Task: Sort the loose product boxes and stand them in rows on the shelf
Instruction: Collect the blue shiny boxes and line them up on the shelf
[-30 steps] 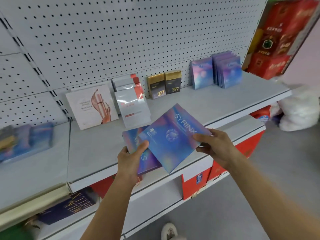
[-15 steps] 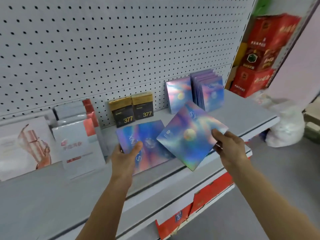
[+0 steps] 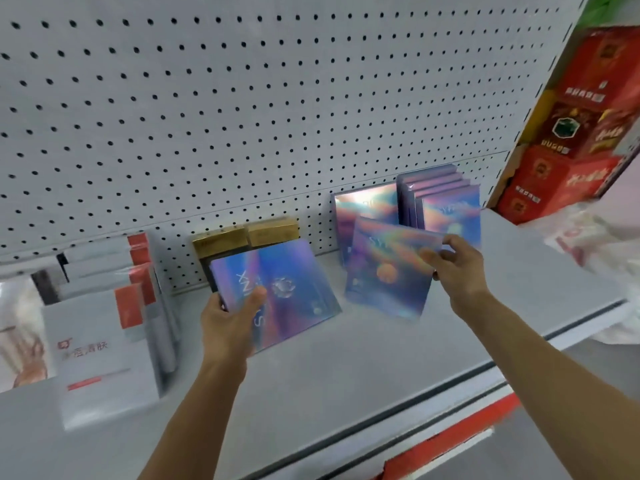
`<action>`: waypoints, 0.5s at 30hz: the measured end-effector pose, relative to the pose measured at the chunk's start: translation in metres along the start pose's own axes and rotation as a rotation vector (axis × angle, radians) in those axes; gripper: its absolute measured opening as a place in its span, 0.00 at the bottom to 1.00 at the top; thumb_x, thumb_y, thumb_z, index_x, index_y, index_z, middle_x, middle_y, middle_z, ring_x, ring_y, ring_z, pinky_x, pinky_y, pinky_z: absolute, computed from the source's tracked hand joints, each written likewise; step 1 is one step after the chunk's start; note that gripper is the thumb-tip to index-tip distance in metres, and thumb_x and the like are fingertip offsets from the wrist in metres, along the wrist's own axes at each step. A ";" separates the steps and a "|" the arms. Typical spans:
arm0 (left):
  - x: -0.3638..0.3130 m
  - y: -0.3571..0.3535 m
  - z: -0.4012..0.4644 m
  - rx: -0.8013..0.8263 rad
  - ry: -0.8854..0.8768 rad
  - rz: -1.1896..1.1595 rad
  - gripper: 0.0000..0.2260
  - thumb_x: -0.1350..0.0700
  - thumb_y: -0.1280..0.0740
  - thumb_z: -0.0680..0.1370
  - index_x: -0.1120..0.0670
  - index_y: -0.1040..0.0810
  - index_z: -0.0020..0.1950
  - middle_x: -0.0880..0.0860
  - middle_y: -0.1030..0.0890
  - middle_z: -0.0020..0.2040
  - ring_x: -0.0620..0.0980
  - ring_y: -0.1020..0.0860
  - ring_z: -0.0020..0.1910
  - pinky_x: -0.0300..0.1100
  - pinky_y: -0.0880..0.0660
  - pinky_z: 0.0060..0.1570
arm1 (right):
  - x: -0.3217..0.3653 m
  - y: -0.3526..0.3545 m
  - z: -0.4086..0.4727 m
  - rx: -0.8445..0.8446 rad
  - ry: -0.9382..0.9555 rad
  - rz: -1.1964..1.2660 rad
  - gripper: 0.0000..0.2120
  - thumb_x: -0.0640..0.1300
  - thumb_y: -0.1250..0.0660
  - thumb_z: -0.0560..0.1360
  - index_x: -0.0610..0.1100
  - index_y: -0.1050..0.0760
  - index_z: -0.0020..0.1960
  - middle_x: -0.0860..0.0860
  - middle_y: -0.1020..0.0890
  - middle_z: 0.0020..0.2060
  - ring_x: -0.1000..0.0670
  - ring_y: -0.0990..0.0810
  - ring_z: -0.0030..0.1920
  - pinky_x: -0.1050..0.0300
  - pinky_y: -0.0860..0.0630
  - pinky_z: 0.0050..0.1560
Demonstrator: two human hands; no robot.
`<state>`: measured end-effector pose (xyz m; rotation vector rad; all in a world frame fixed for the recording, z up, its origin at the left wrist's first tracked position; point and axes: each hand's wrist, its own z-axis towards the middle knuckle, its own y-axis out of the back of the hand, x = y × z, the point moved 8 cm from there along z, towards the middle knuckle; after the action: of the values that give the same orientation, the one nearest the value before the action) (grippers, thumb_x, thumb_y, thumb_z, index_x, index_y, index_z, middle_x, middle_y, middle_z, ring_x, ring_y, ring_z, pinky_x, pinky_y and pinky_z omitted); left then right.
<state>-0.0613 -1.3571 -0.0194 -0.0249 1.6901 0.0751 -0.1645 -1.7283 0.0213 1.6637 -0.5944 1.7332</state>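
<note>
While the shelf (image 3: 346,375) already carries several sorted groups, I judge the task roughly midway. Standing against the pegboard (image 3: 242,116): a row of holographic boxes (image 3: 446,202) at the right, one holographic box (image 3: 363,209) alone just left of that row, two gold-topped black boxes (image 3: 242,237) near the middle, and white-and-red boxes (image 3: 110,341) in rows at the left. Two loose boxes are not yet placed. My right hand (image 3: 457,271) pinches the upper right corner of a holographic box (image 3: 388,271), thumb and fingers (image 3: 433,252) closed on its edge; this box is near upright, in front of the lone standing one, and blur prevents telling whether its lower edge touches the shelf. My left hand (image 3: 228,320) grips the lower left corner of a second holographic SYRINX box (image 3: 277,292), thumb curled over its face, held tilted above the shelf in front of the gold-topped pair. Remaining, by my estimate: stand the right-hand box in its row, then the left-hand one.
</note>
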 end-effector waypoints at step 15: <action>-0.005 -0.054 -0.020 -0.271 0.041 -0.239 0.15 0.51 0.33 0.78 0.61 0.22 0.57 0.52 0.18 0.42 0.39 0.20 0.30 0.32 0.27 0.27 | 0.006 -0.059 0.130 0.266 0.253 -0.526 0.09 0.42 0.33 0.72 0.43 0.27 0.52 0.45 0.22 0.39 0.38 0.23 0.40 0.40 0.22 0.42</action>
<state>-0.0770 -1.4126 -0.0139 -0.4328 1.6955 0.1244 -0.0320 -1.7801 0.0325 1.5539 0.1898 1.6292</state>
